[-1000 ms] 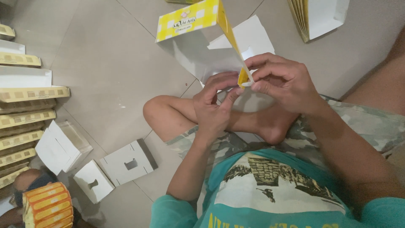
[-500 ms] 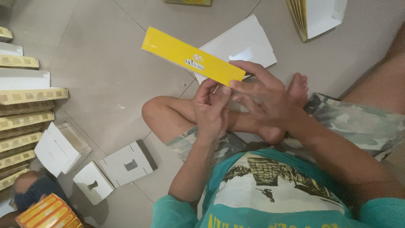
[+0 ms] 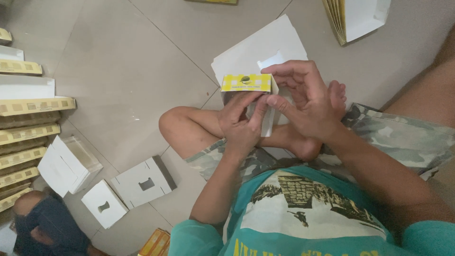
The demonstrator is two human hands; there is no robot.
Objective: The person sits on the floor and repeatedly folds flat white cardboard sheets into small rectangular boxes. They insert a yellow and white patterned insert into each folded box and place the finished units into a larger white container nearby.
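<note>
Teal printed T-shirt (image 3: pixel 303 213), camouflage shorts (image 3: pixel 393 132), bare feet.

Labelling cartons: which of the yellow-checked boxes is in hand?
The yellow-checked box pinched between left hand and right hand; the stacked yellow boxes lie untouched at left.

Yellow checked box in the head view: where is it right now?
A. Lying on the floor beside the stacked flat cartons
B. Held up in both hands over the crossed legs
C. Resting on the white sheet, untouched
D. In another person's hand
B: the box is pinched between the left hand and the right hand, above the legs, not on the white sheet.
</note>
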